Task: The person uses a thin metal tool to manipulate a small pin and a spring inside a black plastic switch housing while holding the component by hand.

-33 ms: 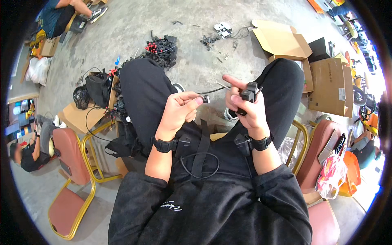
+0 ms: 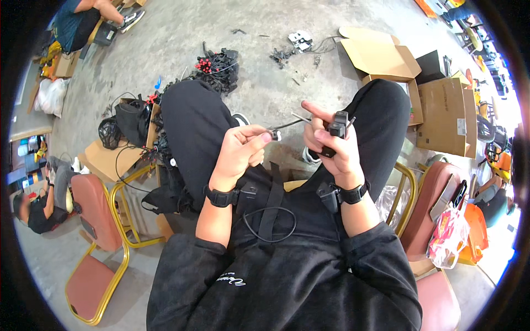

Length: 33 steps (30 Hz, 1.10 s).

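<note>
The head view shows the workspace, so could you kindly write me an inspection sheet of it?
Surface: grey concrete floor, small loose pieces on it.
Items in hand: small black connector with pale tip; chunky black block.
Clutter: tangled black cable heap with red ends; open brown cardboard box.
Hands: left hand pinches the connector; right hand grips the block, one finger extended.
Cables: thin black cable between the hands; looped black cable over the lap.
Surroundings: reddish padded chair with gold metal frame at left; another person at upper left.

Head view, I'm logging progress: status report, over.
Left hand pinching small black white-tipped piece. Right hand gripping blocky black plastic-looking device. Thin black cable between hands; no obstruction seen.
</note>
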Each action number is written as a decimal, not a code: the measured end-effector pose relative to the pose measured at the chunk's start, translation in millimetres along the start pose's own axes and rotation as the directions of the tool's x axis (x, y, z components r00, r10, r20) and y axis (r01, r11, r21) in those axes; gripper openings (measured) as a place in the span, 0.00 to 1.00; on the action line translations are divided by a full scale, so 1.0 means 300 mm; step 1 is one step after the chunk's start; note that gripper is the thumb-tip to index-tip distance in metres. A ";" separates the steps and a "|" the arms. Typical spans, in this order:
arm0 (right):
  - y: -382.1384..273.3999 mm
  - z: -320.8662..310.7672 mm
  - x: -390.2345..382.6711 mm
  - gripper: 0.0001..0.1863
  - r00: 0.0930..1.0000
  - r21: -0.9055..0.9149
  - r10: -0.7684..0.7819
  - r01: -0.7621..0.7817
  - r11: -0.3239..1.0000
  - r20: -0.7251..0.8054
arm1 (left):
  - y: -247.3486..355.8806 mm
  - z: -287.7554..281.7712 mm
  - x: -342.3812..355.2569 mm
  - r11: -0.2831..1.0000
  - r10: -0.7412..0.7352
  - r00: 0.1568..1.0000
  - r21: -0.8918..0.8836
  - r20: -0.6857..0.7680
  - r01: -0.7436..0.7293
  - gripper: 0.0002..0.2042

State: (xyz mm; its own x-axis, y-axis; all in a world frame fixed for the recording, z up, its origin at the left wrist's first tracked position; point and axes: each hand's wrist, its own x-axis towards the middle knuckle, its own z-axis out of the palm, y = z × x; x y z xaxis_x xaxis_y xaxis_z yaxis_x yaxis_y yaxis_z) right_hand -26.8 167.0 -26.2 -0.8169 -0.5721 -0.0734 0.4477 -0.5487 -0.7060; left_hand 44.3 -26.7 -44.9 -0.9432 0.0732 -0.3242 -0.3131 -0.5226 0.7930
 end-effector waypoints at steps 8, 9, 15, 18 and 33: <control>-0.015 0.006 -0.005 0.29 0.996 0.287 -0.022 -0.004 0.958 0.087 | -0.004 -0.043 -0.014 0.966 0.113 0.988 -0.246 0.110 -0.083 0.06; -0.019 0.003 -0.008 0.29 0.995 0.332 -0.014 -0.020 0.943 0.099 | -0.009 -0.042 -0.016 0.951 0.140 0.981 -0.295 0.135 -0.095 0.06; -0.005 0.000 -0.005 0.21 0.987 -0.121 -0.137 0.146 0.982 0.080 | -0.002 -0.037 -0.013 0.953 0.139 0.978 -0.291 0.154 -0.089 0.07; -0.014 0.023 -0.013 0.18 0.922 -0.762 -0.328 0.362 0.537 0.206 | 0.000 -0.025 0.001 0.968 0.080 0.984 -0.248 0.160 -0.038 0.06; 0.001 0.052 -0.026 0.20 0.886 -0.769 -0.385 0.431 0.472 0.260 | 0.018 0.000 -0.023 0.940 0.044 0.965 -0.339 0.259 0.048 0.11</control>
State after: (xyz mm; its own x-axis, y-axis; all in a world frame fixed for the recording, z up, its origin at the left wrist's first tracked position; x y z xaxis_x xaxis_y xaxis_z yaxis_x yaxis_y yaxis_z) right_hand -14.5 161.8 -14.7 -0.8011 -0.4541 0.3900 -0.4202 -0.0373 -0.9067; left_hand 49.1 -30.0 -38.4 -0.9526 0.2674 -0.1448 -0.3019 -0.7751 0.5550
